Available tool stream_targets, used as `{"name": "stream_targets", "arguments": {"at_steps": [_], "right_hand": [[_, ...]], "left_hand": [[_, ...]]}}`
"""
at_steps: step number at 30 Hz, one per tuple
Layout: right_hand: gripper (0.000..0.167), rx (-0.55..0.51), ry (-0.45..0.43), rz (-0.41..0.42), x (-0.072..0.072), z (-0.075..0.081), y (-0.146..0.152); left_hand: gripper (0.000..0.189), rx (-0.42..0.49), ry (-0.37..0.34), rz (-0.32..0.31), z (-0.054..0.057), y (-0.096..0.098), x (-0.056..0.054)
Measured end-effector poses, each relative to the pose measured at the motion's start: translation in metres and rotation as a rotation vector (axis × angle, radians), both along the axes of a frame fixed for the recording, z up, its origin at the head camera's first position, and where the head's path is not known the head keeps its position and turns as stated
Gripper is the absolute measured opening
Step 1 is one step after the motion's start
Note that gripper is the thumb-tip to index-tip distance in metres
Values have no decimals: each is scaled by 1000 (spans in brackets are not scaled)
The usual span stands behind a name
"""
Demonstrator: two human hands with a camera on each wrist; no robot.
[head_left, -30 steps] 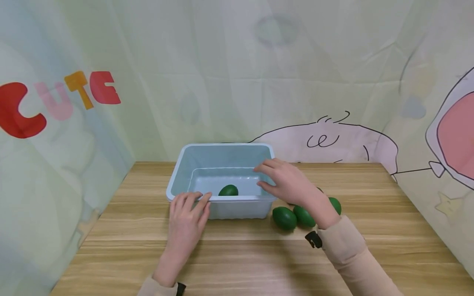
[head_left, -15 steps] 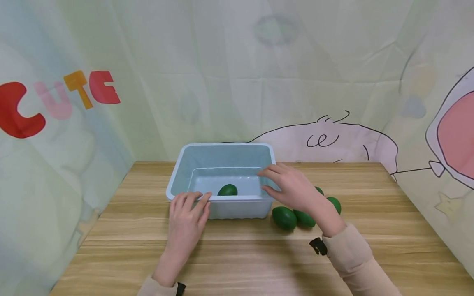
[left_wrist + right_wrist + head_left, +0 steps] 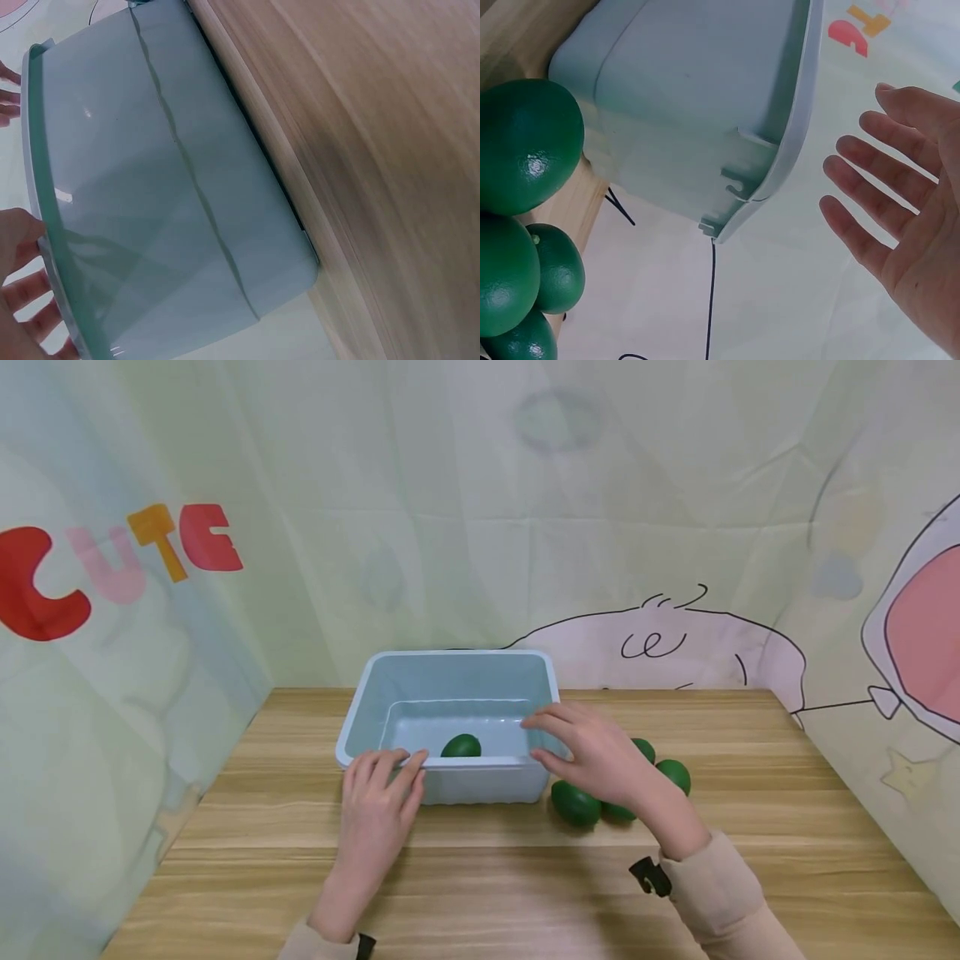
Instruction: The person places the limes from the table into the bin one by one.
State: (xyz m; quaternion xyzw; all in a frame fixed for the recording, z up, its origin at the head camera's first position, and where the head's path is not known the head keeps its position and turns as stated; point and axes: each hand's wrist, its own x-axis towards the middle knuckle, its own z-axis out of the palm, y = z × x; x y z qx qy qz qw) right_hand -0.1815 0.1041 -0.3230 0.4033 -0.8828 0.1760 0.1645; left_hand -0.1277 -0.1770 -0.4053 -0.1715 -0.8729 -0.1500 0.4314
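Observation:
A pale blue plastic bin [image 3: 480,783] stands on the wooden table with one dark green, egg-shaped fruit [image 3: 461,746] inside near its front wall. My left hand [image 3: 377,806] rests on the bin's front rim, fingertips and thumb over the edge; the left wrist view has the thumb [image 3: 21,223] right at the rim. Above the right rim hovers my right hand [image 3: 600,756], fingers apart and nothing between them. In the right wrist view that hand [image 3: 922,180] shows its bare palm and loosely spread fingers. Below it, several more green fruits [image 3: 576,803] lie close together, partly hidden by the hand and wrist.
The wooden table [image 3: 487,877] reaches forward to a printed cloth backdrop [image 3: 420,568], close behind the bin. The grouped fruits sit right beside the bin's right front corner.
My right hand has drawn back to the right and slightly toward me, from over the bin's inside to its right rim. The left hand, bin and fruit inside stay put.

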Motion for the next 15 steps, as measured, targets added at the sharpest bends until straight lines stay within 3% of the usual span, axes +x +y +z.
{"name": "stream_targets", "arguments": {"at_steps": [15], "right_hand": [[30, -18, -23, -5, 12, -12, 2]], "left_hand": [[22, 0, -1, -2, 0, 0, 0]]}}
